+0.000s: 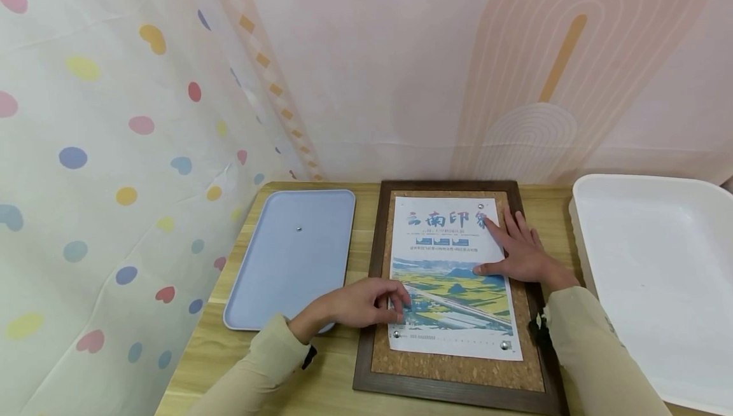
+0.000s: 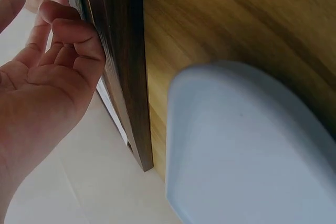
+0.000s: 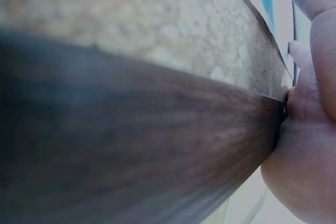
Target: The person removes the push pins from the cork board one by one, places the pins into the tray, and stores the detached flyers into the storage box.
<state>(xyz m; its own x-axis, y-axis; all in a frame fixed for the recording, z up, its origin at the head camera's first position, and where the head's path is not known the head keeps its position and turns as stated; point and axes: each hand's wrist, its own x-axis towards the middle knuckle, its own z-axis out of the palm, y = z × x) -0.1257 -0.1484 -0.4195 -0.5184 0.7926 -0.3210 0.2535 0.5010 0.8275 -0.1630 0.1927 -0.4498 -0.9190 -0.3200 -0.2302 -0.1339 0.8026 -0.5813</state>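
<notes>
A printed poster (image 1: 452, 250) with a landscape picture lies on a cork board (image 1: 458, 365) in a dark brown wooden frame (image 1: 446, 385). Silver pushpins sit at its upper right corner (image 1: 480, 206), lower left (image 1: 396, 334) and lower right (image 1: 504, 345); none shows at the upper left. My right hand (image 1: 523, 257) rests with spread fingers across the poster's right edge and the frame. At the poster's lower left edge is my left hand (image 1: 366, 301), its fingers loosely bent; the left wrist view shows nothing held in it.
To the left, a light blue tray (image 1: 280, 263) holds one small silver pin (image 1: 299, 229). A large white tray (image 1: 658, 289) stands on the right. All of it is on a wood-grain table (image 1: 326, 365), with patterned cloth (image 1: 366, 72) hanging behind.
</notes>
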